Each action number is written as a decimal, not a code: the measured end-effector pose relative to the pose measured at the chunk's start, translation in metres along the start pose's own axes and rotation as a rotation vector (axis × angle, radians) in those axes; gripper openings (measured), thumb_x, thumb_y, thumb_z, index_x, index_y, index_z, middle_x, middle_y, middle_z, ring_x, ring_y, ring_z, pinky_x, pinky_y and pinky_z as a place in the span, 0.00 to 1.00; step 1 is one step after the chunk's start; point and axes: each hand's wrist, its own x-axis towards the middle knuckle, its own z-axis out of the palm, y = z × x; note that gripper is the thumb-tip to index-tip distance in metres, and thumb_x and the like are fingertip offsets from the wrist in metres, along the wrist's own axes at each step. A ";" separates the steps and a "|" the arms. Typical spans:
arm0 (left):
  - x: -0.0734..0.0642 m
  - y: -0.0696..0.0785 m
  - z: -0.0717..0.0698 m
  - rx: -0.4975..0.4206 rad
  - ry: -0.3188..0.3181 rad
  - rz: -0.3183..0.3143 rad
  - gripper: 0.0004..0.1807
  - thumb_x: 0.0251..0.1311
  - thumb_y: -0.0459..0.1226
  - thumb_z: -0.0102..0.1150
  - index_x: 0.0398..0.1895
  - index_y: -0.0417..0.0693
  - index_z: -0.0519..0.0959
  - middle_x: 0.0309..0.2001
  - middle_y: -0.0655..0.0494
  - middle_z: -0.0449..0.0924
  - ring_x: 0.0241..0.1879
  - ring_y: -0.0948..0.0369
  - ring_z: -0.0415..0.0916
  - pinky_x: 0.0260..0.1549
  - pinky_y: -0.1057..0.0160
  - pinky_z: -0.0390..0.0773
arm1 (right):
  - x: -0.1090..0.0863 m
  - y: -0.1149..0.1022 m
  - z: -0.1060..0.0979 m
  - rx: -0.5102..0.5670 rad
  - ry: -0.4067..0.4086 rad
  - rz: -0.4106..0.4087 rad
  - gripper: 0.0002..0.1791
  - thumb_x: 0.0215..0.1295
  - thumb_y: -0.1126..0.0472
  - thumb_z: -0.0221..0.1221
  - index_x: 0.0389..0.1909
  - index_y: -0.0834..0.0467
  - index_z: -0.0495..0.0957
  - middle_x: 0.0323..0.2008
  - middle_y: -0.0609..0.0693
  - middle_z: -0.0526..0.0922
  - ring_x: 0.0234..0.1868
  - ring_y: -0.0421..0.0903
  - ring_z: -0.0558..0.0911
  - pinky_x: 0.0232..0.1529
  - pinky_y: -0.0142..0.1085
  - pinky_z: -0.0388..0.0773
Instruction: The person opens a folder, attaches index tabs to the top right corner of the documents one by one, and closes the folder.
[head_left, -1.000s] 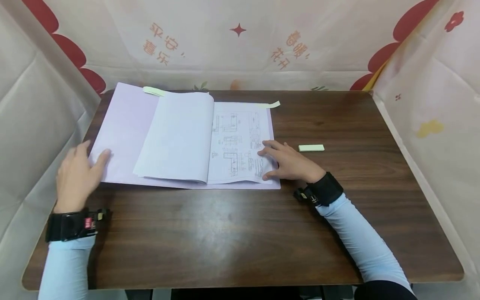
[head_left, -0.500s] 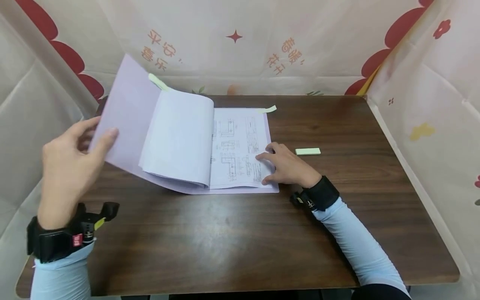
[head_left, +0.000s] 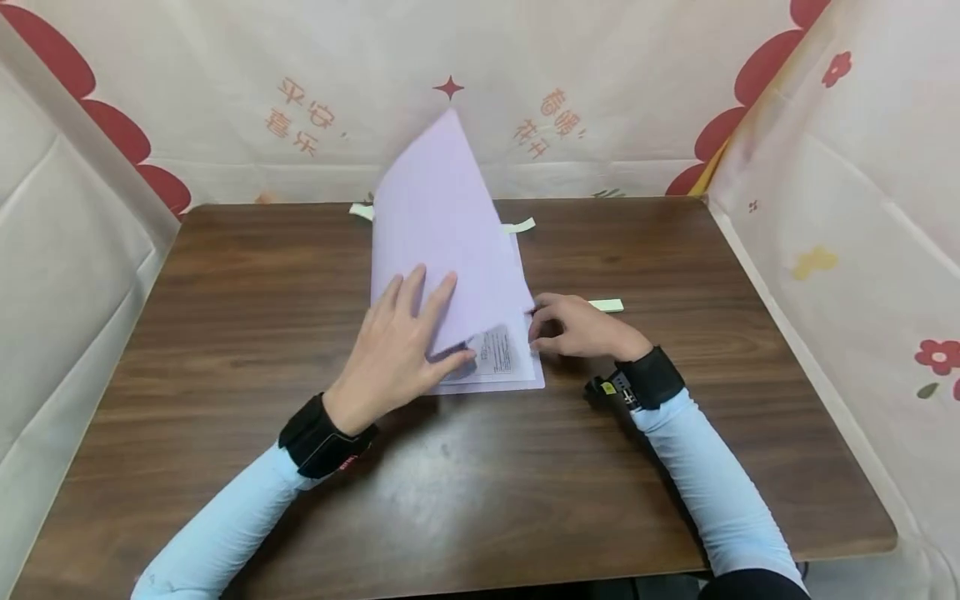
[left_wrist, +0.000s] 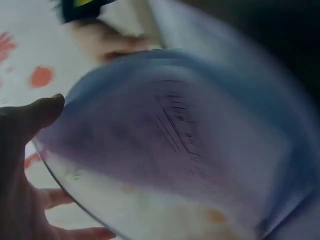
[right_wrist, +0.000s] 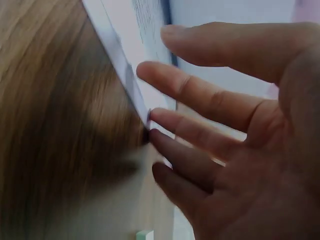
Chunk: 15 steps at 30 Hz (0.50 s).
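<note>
A booklet with a lilac cover point(head_left: 442, 225) stands half folded over, its far corner raised. Below the cover's lower edge shows a sheet point(head_left: 495, 354) with printed text. My left hand point(head_left: 401, 342) lies against the cover's outer side with fingers spread and fairly straight; its thumb points along the lower edge. In the left wrist view the blurred cover curves past the thumb point(left_wrist: 42, 112). Beside the booklet's right edge is my right hand point(head_left: 573, 327), loosely bent. The right wrist view shows its fingers point(right_wrist: 200, 100) apart, some fingertips at the page edge, with nothing pinched.
Pale green sticky tabs point(head_left: 519, 226) stick out at the booklet's top, another tab point(head_left: 362, 212) to the left. A small pale green pad point(head_left: 607, 306) lies behind the right hand. Patterned cloth point(head_left: 225, 108) encloses the brown table point(head_left: 247, 317) at the back and sides.
My left hand has lifted the booklet's left cover and swung it rightward over the pages, its fingers now spread on the cover. The right hand has drawn back slightly from the drawing sheet to its edge.
</note>
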 end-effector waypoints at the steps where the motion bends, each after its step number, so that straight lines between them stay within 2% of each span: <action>1: -0.001 -0.001 0.010 0.022 -0.043 -0.010 0.53 0.57 0.70 0.61 0.80 0.56 0.59 0.75 0.34 0.61 0.71 0.31 0.63 0.55 0.32 0.76 | 0.000 0.003 -0.001 0.023 -0.001 -0.009 0.07 0.64 0.62 0.67 0.42 0.57 0.88 0.59 0.58 0.81 0.56 0.55 0.79 0.58 0.51 0.77; 4: -0.005 -0.004 0.030 0.071 -0.134 -0.018 0.53 0.54 0.71 0.63 0.80 0.58 0.61 0.76 0.35 0.60 0.72 0.31 0.61 0.54 0.33 0.75 | -0.001 0.010 -0.006 0.017 0.029 -0.008 0.09 0.66 0.64 0.64 0.45 0.60 0.88 0.58 0.59 0.82 0.56 0.55 0.80 0.58 0.53 0.78; 6: -0.006 -0.005 0.037 0.101 -0.152 -0.001 0.55 0.51 0.72 0.64 0.78 0.56 0.63 0.75 0.36 0.62 0.71 0.32 0.62 0.52 0.34 0.74 | -0.004 0.012 -0.011 -0.011 0.080 0.017 0.09 0.68 0.65 0.62 0.43 0.60 0.88 0.57 0.60 0.83 0.58 0.58 0.81 0.58 0.55 0.78; 11: -0.001 -0.006 0.042 0.152 -0.169 0.036 0.59 0.42 0.76 0.67 0.75 0.55 0.68 0.71 0.36 0.67 0.65 0.34 0.67 0.44 0.37 0.74 | -0.010 0.014 -0.022 -0.031 0.202 0.084 0.07 0.72 0.63 0.61 0.40 0.60 0.88 0.56 0.62 0.83 0.60 0.61 0.80 0.61 0.58 0.77; 15: 0.002 -0.008 0.042 0.174 -0.266 0.034 0.61 0.38 0.78 0.69 0.74 0.54 0.70 0.71 0.36 0.69 0.65 0.34 0.68 0.46 0.36 0.72 | -0.012 0.014 -0.023 -0.006 0.220 0.090 0.09 0.73 0.62 0.61 0.43 0.61 0.88 0.58 0.62 0.82 0.61 0.60 0.79 0.64 0.58 0.75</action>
